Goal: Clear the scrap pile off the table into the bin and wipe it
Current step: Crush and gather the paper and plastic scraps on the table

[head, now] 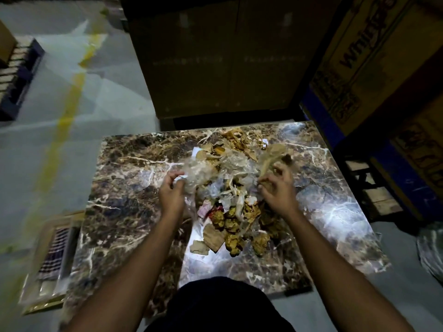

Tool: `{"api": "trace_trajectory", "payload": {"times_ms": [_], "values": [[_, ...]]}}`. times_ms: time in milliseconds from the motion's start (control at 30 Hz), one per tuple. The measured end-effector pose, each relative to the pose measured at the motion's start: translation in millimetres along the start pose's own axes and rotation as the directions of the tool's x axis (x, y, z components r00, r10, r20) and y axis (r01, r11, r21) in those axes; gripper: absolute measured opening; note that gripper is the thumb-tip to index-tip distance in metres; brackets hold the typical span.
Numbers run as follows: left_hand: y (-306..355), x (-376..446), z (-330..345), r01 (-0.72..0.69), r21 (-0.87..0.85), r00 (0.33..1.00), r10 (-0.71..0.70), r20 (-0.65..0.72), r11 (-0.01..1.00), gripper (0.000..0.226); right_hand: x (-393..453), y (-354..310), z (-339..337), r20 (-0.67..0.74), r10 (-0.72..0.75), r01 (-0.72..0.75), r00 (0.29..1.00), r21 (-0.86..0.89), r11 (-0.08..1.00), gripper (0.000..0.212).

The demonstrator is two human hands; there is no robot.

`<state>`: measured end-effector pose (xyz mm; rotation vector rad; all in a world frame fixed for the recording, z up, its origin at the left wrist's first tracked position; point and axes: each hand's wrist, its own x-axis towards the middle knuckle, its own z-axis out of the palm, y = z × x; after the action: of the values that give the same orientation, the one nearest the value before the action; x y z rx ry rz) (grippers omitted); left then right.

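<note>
Early stage: scrap pile (230, 200) mostly left mid-bench (124, 188). Clear plastic is gripped by left hand (171, 190), a brown scrap by right hand (275, 188). No bin seen; wiping not started.

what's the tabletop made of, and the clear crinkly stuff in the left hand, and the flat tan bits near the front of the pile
Tabletop: looks like polished marble or a marble-print laminate, brown with white veins and a glossy glare. Clear stuff gripped by the left hand: thin plastic film, translucent and crumpled. Tan bits: probably torn cardboard, matte with ragged edges.
</note>
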<state>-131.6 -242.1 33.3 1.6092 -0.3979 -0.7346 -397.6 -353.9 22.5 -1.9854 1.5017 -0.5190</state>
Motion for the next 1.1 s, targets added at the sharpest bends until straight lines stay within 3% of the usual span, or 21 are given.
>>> {"api": "trace_trajectory", "payload": {"times_ms": [167, 300, 433, 600, 733, 833, 900, 1000, 1100], "values": [[-16.4, -28.3, 43.3, -0.012, 0.095, 0.998, 0.006, 0.055, 0.995, 0.016, -7.4, -28.0, 37.3, 0.085, -0.044, 0.034, 0.995, 0.122, 0.992, 0.053], [-26.1, -48.7, 69.0, -0.044, 0.109, 0.999, 0.045, -0.006, 0.993, 0.018, -22.6, -48.0, 61.3, 0.065, -0.098, 0.082, 0.993, 0.211, 0.974, 0.048], [-25.6, -66.1, 89.1, 0.002, 0.078, 0.999, -0.005, 0.039, 0.997, 0.017, -26.1, -60.2, 70.6, 0.083, -0.045, 0.012, 0.996, 0.356, 0.934, 0.053], [-15.8, -68.6, 100.4, 0.232, -0.217, 0.972, -0.22, 0.078, 0.948, 0.019, -25.5, -66.7, 69.5, 0.068, 0.046, -0.074, 0.997, 0.502, 0.862, 0.057], [-4.6, -69.8, 108.8, 0.327, -0.429, 0.943, -0.262, 0.204, 0.842, 0.023, -25.0, -73.2, 63.3, 0.023, 0.031, -0.039, 0.999, 0.568, 0.822, 0.063], [11.7, -73.9, 109.5, 0.464, -0.484, 0.886, -0.378, 0.27, 0.742, 0.042, -22.2, -78.7, 59.6, 0.003, 0.014, -0.014, 1.0, 0.539, 0.843, 0.06], [15.1, -71.1, 105.4, 0.482, -0.522, 0.875, -0.362, 0.321, 0.704, 0.061, -17.1, -80.4, 54.7, -0.005, -0.008, 0.009, 1.0, 0.495, 0.869, 0.057], [21.1, -64.9, 93.4, 0.475, -0.532, 0.877, -0.327, 0.352, 0.701, 0.08, -7.3, -81.9, 45.2, 0.024, -0.04, 0.024, 0.999, 0.478, 0.878, 0.055], [24.9, -56.4, 76.1, 0.503, -0.439, 0.831, -0.278, 0.482, 0.744, 0.09, -0.8, -80.8, 37.9, 0.056, -0.036, 0.004, 0.998, 0.493, 0.87, 0.05]]}}
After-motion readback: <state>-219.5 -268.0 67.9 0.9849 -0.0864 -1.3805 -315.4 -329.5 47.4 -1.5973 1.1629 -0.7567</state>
